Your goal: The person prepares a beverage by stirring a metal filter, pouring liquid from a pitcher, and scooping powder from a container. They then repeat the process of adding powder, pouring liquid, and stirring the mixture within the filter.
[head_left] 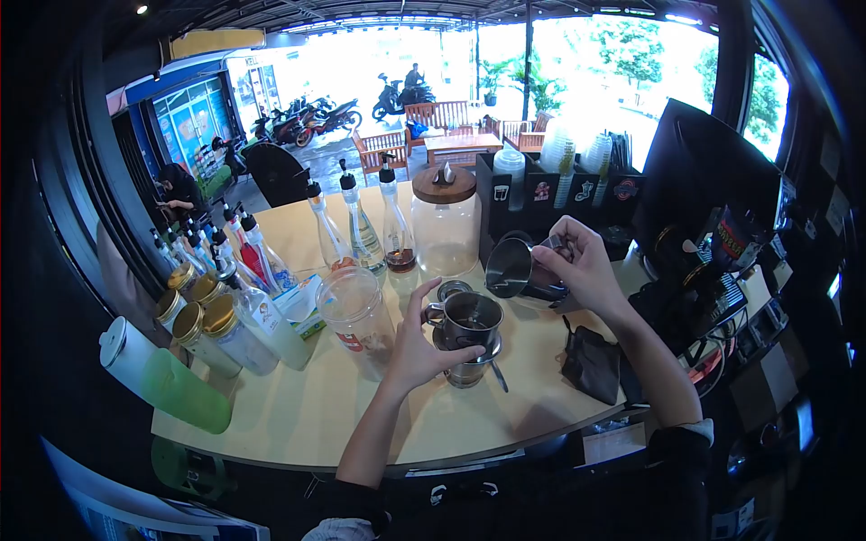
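My left hand (414,346) is closed around a metal coffee drip filter (473,316), its thumb along the near side and its fingers by the small handle. The filter sits upright on a small glass (465,374), with dark contents inside. A spoon handle (500,377) sticks out beside the glass. My right hand (577,261) grips a metal pitcher (511,267), tilted so its mouth faces left, above and to the right of the filter. No stream of liquid can be made out. Behind the filter lies a small round metal lid (452,288).
A clear plastic cup (354,316) stands left of my left hand. Pump bottles (397,225), a wood-lidded jar (446,225), gold-lidded jars (200,335) and a green jug (171,379) stand around. A dark pouch (591,361) lies right; a black cup holder (559,207) stands behind.
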`<control>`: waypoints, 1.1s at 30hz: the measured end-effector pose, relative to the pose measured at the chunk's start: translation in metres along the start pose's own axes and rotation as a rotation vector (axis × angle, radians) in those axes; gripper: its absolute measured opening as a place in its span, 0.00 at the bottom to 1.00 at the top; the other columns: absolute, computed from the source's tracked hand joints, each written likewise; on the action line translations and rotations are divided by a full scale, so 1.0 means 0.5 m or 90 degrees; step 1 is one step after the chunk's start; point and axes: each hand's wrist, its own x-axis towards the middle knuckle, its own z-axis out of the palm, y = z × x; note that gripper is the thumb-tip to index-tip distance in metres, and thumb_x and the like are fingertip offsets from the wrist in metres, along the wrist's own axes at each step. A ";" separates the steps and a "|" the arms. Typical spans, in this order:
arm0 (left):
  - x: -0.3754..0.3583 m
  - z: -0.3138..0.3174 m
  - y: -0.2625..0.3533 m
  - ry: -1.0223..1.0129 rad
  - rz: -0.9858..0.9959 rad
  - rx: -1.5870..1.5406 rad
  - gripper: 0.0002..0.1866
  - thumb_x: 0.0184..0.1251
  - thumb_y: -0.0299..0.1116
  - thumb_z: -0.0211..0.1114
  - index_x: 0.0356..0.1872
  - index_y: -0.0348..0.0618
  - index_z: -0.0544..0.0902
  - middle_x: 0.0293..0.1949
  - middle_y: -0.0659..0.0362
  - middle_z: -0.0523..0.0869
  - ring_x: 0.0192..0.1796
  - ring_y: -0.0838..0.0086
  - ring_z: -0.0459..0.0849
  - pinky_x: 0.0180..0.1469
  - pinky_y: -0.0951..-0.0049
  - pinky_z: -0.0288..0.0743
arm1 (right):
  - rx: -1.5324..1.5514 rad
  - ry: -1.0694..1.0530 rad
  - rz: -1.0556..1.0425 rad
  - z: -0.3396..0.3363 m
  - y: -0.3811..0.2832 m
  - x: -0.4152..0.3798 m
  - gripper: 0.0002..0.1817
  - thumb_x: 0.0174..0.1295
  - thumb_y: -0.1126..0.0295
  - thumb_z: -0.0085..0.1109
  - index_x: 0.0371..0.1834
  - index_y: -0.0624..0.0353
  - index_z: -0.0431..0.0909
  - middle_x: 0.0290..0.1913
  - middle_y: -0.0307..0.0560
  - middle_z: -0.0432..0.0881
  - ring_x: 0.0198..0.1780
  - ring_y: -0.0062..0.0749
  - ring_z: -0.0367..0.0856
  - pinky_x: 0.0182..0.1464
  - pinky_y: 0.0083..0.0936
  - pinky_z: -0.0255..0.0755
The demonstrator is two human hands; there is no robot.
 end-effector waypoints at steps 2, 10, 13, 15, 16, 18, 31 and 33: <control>0.001 -0.004 0.005 -0.040 -0.010 0.043 0.55 0.32 0.44 0.83 0.66 0.47 0.59 0.51 0.50 0.81 0.53 0.61 0.80 0.59 0.59 0.72 | -0.015 -0.010 -0.014 0.000 0.007 0.004 0.12 0.59 0.72 0.63 0.27 0.58 0.66 0.24 0.28 0.63 0.26 0.07 0.57 0.26 0.12 0.54; 0.003 -0.003 0.004 -0.040 -0.020 0.007 0.57 0.30 0.41 0.84 0.67 0.44 0.60 0.46 0.57 0.76 0.46 0.72 0.76 0.54 0.68 0.71 | -0.002 -0.047 0.028 0.014 -0.021 -0.001 0.12 0.59 0.77 0.61 0.28 0.60 0.65 0.26 0.30 0.67 0.29 0.07 0.61 0.29 0.09 0.66; 0.003 -0.003 0.005 -0.043 -0.021 0.003 0.57 0.30 0.41 0.84 0.67 0.44 0.60 0.46 0.57 0.76 0.46 0.72 0.76 0.54 0.68 0.70 | -0.042 -0.059 0.031 0.014 -0.022 0.000 0.12 0.59 0.77 0.61 0.28 0.61 0.65 0.26 0.31 0.68 0.29 0.06 0.62 0.29 0.09 0.70; 0.002 -0.002 0.005 -0.045 -0.022 0.004 0.57 0.30 0.41 0.84 0.67 0.44 0.60 0.46 0.57 0.76 0.46 0.72 0.76 0.54 0.68 0.70 | -0.069 -0.060 0.018 0.017 -0.028 -0.002 0.12 0.59 0.77 0.62 0.28 0.61 0.65 0.26 0.31 0.68 0.29 0.06 0.62 0.29 0.09 0.70; 0.003 -0.002 0.004 -0.047 -0.023 0.004 0.57 0.30 0.41 0.84 0.67 0.44 0.60 0.45 0.57 0.76 0.46 0.72 0.76 0.54 0.67 0.70 | -0.069 -0.059 0.018 0.017 -0.023 -0.002 0.12 0.59 0.77 0.62 0.28 0.61 0.65 0.26 0.31 0.68 0.29 0.06 0.62 0.29 0.09 0.70; 0.003 -0.001 0.001 -0.050 -0.024 0.003 0.57 0.30 0.41 0.84 0.67 0.45 0.60 0.45 0.57 0.77 0.47 0.72 0.76 0.55 0.67 0.70 | -0.025 -0.066 0.030 0.019 -0.011 -0.002 0.12 0.59 0.77 0.62 0.27 0.61 0.65 0.26 0.31 0.69 0.28 0.06 0.63 0.28 0.08 0.70; -0.001 -0.001 0.007 -0.065 -0.024 0.017 0.56 0.33 0.44 0.83 0.66 0.44 0.59 0.53 0.50 0.80 0.55 0.61 0.80 0.61 0.58 0.70 | -0.039 -0.073 0.012 0.027 -0.025 -0.002 0.13 0.60 0.76 0.62 0.28 0.64 0.65 0.23 0.31 0.68 0.28 0.06 0.67 0.29 0.12 0.74; -0.002 0.002 0.003 -0.064 -0.020 0.011 0.55 0.33 0.44 0.83 0.66 0.44 0.59 0.54 0.50 0.79 0.55 0.61 0.80 0.61 0.59 0.70 | -0.028 -0.069 0.019 0.031 -0.028 -0.002 0.13 0.60 0.75 0.62 0.27 0.63 0.65 0.22 0.31 0.67 0.27 0.06 0.66 0.29 0.12 0.74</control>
